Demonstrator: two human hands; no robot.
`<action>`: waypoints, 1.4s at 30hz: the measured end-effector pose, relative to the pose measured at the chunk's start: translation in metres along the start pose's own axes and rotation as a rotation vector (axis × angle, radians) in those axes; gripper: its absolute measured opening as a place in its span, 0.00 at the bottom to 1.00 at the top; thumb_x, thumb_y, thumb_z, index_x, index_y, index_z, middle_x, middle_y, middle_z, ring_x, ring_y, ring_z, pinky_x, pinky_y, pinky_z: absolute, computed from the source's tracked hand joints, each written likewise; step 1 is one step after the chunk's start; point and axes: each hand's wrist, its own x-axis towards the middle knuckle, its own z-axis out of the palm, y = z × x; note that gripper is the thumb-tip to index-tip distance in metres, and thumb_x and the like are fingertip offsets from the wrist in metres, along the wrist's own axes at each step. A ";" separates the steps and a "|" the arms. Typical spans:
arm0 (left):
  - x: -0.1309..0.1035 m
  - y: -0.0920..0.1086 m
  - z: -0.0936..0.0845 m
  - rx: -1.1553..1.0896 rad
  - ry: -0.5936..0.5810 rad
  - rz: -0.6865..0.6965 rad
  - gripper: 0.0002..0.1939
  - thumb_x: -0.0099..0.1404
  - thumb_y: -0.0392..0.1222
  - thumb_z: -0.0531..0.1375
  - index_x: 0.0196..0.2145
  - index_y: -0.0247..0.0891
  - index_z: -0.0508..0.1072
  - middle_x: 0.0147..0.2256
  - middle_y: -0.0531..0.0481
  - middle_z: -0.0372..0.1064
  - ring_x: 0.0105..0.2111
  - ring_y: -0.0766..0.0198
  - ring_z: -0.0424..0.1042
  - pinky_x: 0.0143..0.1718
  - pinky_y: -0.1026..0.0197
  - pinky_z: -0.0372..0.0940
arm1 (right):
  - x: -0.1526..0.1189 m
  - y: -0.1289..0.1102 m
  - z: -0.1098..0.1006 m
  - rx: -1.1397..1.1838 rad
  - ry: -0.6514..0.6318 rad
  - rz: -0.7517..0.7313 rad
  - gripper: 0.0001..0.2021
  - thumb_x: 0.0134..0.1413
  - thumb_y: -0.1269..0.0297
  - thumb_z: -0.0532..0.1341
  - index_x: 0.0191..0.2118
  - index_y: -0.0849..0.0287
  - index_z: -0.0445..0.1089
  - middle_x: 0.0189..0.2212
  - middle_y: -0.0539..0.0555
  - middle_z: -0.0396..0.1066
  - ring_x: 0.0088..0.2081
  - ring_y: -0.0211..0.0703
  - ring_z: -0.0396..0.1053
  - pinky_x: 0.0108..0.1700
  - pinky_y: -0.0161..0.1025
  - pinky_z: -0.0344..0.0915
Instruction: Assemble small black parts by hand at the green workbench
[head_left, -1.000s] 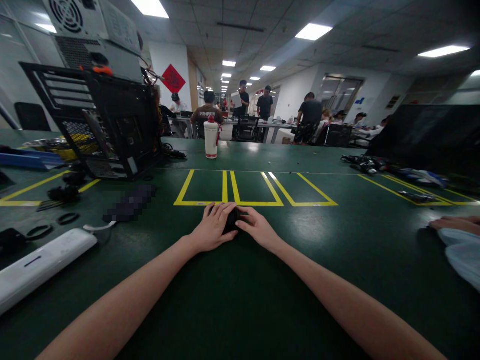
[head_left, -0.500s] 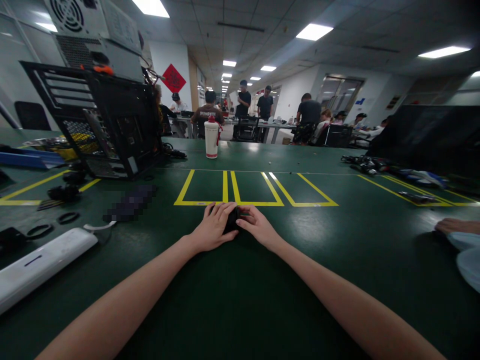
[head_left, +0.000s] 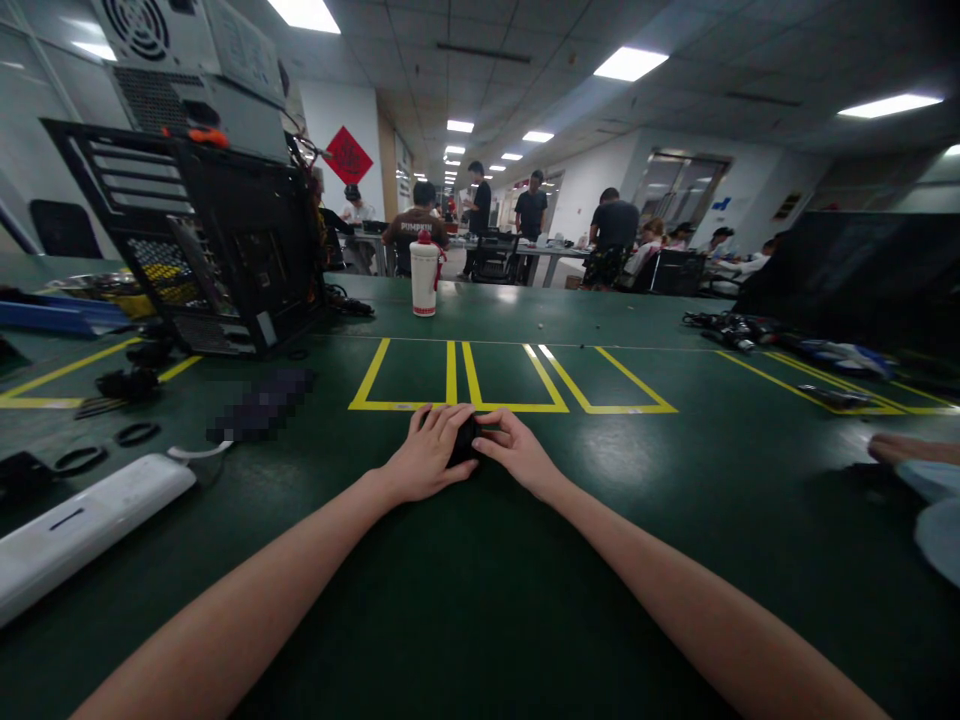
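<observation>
A small rounded black object (head_left: 466, 440) stands on the green table between my hands. Most of it is hidden, so its kind cannot be made out. My left hand (head_left: 426, 455) wraps over its left side, fingers on top and thumb along the near side. From the right, my right hand (head_left: 516, 452) pinches its edge with thumb and fingertips. Both hands are just in front of the yellow tape outlines (head_left: 459, 407) on the table.
An open computer case (head_left: 225, 250) with grey power supplies (head_left: 225, 110) on top stands at left. Nearer lie a white power strip (head_left: 97, 530) and black rings (head_left: 81, 460). A white bottle (head_left: 424, 280) is ahead. Another person's hand (head_left: 896, 450) rests at right; cables (head_left: 739, 330) lie beyond.
My hands and the black object hold almost the same place. In the background, a standing person in dark clothes has turned and shifted slightly left.
</observation>
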 end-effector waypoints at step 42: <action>-0.001 -0.001 0.001 0.001 0.019 0.009 0.33 0.56 0.46 0.53 0.55 0.38 0.41 0.52 0.43 0.49 0.52 0.54 0.50 0.53 0.46 0.38 | -0.003 -0.002 -0.004 -0.093 -0.038 -0.026 0.17 0.42 0.68 0.59 0.42 0.55 0.59 0.43 0.52 0.61 0.45 0.41 0.62 0.49 0.45 0.59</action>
